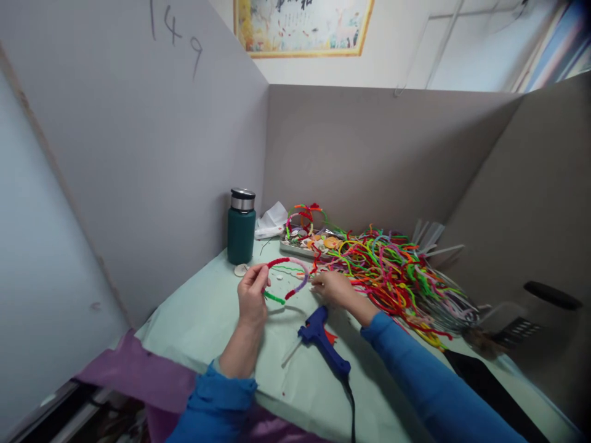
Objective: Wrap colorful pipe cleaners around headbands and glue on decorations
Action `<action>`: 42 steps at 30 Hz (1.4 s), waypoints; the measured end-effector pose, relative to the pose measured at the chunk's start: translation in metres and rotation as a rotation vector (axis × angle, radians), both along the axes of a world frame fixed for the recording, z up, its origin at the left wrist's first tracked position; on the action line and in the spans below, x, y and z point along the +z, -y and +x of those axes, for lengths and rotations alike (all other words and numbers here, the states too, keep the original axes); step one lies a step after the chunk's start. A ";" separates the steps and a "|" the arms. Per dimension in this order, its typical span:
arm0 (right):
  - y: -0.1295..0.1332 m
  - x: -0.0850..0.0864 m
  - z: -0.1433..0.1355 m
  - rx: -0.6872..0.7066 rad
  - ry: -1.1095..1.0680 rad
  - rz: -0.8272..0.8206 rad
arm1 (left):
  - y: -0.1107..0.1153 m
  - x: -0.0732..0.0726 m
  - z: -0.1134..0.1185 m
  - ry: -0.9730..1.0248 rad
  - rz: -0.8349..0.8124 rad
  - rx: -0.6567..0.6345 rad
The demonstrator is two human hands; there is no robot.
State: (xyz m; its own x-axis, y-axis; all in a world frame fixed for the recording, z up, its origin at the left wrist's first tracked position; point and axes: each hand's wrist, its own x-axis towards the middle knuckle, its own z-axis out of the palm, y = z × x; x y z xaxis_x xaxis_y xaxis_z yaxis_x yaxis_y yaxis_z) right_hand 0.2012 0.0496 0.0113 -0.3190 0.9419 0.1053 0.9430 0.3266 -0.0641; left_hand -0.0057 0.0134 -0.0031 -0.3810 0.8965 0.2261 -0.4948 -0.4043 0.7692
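Note:
My left hand is closed on a pipe-cleaner headband, an open hoop in red, pink, purple and green. Its two loose ends point toward the table's front. To the right of the hoop, my right hand is low over the table with its fingers drawn together. Whatever those fingertips pinch is too small to make out. A blue hot glue gun lies just in front of my right hand, its nozzle pointing left and its cord trailing off the front edge.
Tangled colourful pipe cleaners spread over the right side. Behind them sits a metal tray of small pieces, with finished-looking hoops on it. A green bottle stands at the back left beside crumpled white paper. Grey partitions enclose the table.

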 end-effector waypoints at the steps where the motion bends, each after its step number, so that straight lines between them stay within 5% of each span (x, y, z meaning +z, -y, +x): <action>1: -0.006 -0.002 -0.004 0.000 0.047 -0.008 | 0.000 0.000 0.000 -0.013 -0.005 -0.002; 10: -0.011 -0.002 -0.006 0.037 0.178 0.017 | 0.000 -0.005 0.000 -0.128 -0.001 -0.011; 18: 0.018 0.050 -0.002 0.205 -0.453 0.315 | 0.001 -0.005 0.001 -0.172 -0.011 -0.013; 24: 0.044 0.074 -0.028 0.339 -0.330 0.432 | 0.004 -0.003 0.002 -0.223 -0.007 -0.009; 33: 0.044 0.074 -0.034 0.291 -0.142 0.462 | 0.002 -0.004 0.002 -0.223 0.007 -0.019; 42: 0.045 0.072 -0.030 0.336 -0.254 0.459 | 0.000 -0.006 0.002 -0.170 0.006 -0.050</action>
State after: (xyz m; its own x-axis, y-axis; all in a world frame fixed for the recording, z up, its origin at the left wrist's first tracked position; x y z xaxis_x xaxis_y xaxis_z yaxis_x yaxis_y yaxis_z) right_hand 0.1710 0.0050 0.0836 -0.5021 0.6353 0.5868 0.7577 0.6503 -0.0558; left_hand -0.0033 0.0131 -0.0095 -0.2914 0.9119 0.2890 -0.3776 -0.3873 0.8411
